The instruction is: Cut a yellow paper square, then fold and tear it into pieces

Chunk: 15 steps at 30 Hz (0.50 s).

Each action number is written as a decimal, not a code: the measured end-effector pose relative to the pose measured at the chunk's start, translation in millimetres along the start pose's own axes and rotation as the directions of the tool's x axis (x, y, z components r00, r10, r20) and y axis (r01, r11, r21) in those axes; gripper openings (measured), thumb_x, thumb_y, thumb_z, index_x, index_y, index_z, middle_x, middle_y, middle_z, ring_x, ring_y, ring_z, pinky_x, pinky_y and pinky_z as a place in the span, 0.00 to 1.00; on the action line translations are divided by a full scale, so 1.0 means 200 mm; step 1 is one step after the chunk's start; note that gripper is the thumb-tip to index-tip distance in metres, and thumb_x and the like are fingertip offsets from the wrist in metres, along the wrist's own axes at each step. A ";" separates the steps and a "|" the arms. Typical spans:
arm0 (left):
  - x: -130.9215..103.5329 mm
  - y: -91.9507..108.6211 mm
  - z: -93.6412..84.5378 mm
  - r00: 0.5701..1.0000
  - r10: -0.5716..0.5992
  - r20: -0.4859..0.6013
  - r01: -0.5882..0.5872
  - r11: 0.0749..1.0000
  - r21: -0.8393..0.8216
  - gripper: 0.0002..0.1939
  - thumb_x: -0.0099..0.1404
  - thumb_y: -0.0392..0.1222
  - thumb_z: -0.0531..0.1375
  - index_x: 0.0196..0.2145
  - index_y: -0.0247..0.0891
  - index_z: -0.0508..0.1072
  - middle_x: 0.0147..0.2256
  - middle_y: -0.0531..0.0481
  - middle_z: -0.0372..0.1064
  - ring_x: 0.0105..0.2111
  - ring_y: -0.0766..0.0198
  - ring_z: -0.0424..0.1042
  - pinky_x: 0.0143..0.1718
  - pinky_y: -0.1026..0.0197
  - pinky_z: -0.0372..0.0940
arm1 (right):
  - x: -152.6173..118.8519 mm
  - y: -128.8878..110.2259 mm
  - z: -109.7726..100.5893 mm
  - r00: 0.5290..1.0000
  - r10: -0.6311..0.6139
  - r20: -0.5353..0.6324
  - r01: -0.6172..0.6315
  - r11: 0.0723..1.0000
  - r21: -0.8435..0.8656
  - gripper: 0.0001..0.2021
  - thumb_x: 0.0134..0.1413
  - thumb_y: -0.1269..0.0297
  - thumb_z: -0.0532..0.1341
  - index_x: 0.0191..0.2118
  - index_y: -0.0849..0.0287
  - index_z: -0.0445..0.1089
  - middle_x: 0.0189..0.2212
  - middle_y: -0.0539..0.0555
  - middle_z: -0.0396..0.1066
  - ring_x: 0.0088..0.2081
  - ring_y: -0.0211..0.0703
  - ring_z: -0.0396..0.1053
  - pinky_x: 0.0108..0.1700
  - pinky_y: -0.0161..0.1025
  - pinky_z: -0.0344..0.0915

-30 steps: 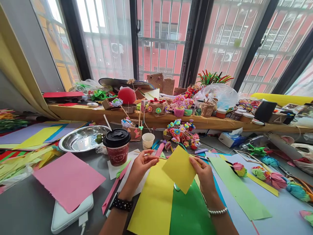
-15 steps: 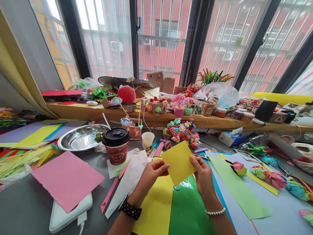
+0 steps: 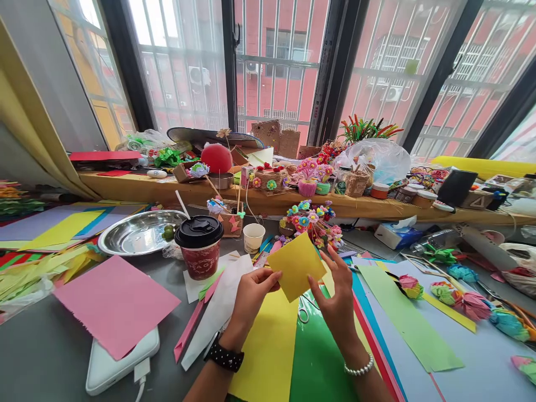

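Observation:
My left hand (image 3: 256,293) pinches the left corner of a small square of yellow paper (image 3: 296,267), held up over the table. Beside the paper's right corner, my right hand (image 3: 335,290) has its thumb and fingers spread apart, the thumb at or near the paper's edge; whether it touches I cannot tell. Below the hands lie a larger yellow sheet (image 3: 268,352) and a glossy green sheet (image 3: 318,357). A pair of scissors (image 3: 303,314) rests on the green one, its handles partly showing and the rest hidden.
To the left stand a lidded coffee cup (image 3: 200,251), a metal plate (image 3: 111,237) and a white paper cup (image 3: 253,239). Pink paper (image 3: 119,307) lies over a white power bank (image 3: 121,363). Light green paper (image 3: 414,321) and paper flowers (image 3: 473,307) lie on the right.
The yellow square has shifted slightly left and up in my left hand. My right hand has let go of its right corner and spread its fingers.

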State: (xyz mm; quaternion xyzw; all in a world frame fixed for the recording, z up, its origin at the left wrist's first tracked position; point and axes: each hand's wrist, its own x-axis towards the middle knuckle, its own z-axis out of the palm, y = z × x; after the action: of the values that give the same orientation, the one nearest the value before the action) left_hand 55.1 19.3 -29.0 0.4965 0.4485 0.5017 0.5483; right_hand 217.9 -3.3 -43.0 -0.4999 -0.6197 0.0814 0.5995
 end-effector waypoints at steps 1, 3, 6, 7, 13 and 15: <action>0.00 0.00 0.00 1.000 0.009 -0.002 -0.009 1.000 0.008 0.11 0.48 0.46 0.62 0.24 0.34 0.73 0.26 0.49 0.72 0.28 0.63 0.70 0.33 0.62 0.65 | 0.00 0.00 0.00 0.999 -0.031 0.038 0.032 0.999 -0.011 0.20 0.47 0.67 0.59 0.49 0.53 0.61 0.54 0.56 0.56 0.56 0.51 0.48 0.56 0.54 0.42; 0.00 0.00 0.00 0.999 0.034 -0.005 -0.034 0.999 0.026 0.11 0.48 0.46 0.62 0.23 0.34 0.72 0.25 0.50 0.71 0.27 0.63 0.69 0.32 0.62 0.65 | 0.00 -0.01 0.01 0.986 -0.080 0.145 0.082 0.997 -0.008 0.18 0.49 0.66 0.58 0.48 0.52 0.63 0.51 0.55 0.60 0.55 0.50 0.52 0.55 0.53 0.48; -0.01 0.01 0.00 0.996 0.090 -0.003 -0.090 0.994 0.068 0.10 0.48 0.45 0.63 0.20 0.35 0.70 0.21 0.54 0.67 0.25 0.65 0.67 0.29 0.64 0.63 | -0.02 -0.02 0.02 0.948 -0.111 0.297 0.110 0.994 0.022 0.25 0.46 0.63 0.60 0.53 0.53 0.57 0.52 0.57 0.60 0.54 0.51 0.55 0.53 0.50 0.55; -0.01 0.02 0.00 0.994 0.110 0.003 -0.110 0.990 0.086 0.10 0.47 0.45 0.63 0.19 0.36 0.70 0.20 0.54 0.66 0.24 0.65 0.66 0.29 0.64 0.62 | -0.02 -0.02 0.02 0.934 -0.110 0.341 0.104 0.994 0.035 0.29 0.45 0.61 0.62 0.54 0.53 0.54 0.54 0.58 0.58 0.55 0.51 0.54 0.53 0.50 0.55; -0.02 0.04 0.00 0.982 0.176 0.071 -0.186 0.968 0.169 0.07 0.47 0.42 0.63 0.18 0.37 0.72 0.19 0.55 0.65 0.22 0.66 0.61 0.25 0.66 0.57 | -0.04 -0.02 0.04 0.879 -0.052 0.473 -0.010 0.992 0.128 0.44 0.40 0.62 0.65 0.60 0.51 0.37 0.59 0.59 0.46 0.56 0.52 0.51 0.54 0.49 0.53; -0.02 0.03 0.01 0.980 0.180 0.088 -0.194 0.965 0.179 0.07 0.47 0.42 0.63 0.17 0.37 0.71 0.18 0.55 0.65 0.21 0.67 0.61 0.24 0.66 0.56 | -0.04 -0.02 0.04 0.885 -0.042 0.464 -0.050 0.982 0.184 0.43 0.43 0.66 0.63 0.60 0.50 0.35 0.59 0.58 0.46 0.55 0.50 0.53 0.53 0.49 0.54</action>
State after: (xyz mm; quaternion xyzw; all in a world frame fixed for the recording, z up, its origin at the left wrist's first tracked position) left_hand 55.2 14.7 -22.0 0.6032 0.4250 0.4891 0.4651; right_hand 207.4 -7.5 -48.1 -0.4070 -0.7338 0.2594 0.4781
